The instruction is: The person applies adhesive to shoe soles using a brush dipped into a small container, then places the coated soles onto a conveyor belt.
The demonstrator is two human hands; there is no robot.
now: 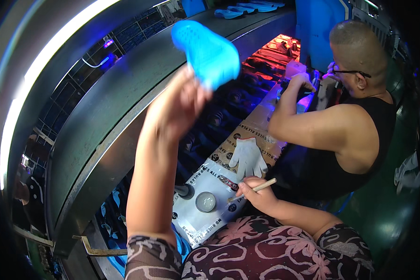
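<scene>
Raised over the dark belt, a blue shoe sole [207, 51] is gripped at its lower edge by my left hand [182, 105], which is slightly blurred. My right hand [255, 193] is closed round a brush with a pale wooden handle [265, 184], its bristle end pointing left and down. Just left of those bristles stands a small round pot [206, 202] of pale liquid. Both the pot and a dark cylindrical object [185, 190] are on a printed, plastic-covered work surface [191, 224]. A white knitted glove [248, 157] lies flat beyond my right hand.
A raised dark belt [102, 123] curves along the left, with several blue soles [247, 8] at its far end. Below it, dark shoe parts [217, 116] run toward a red-glowing heater opening [277, 49]. A co-worker [340, 107] in a black sleeveless top works close at right.
</scene>
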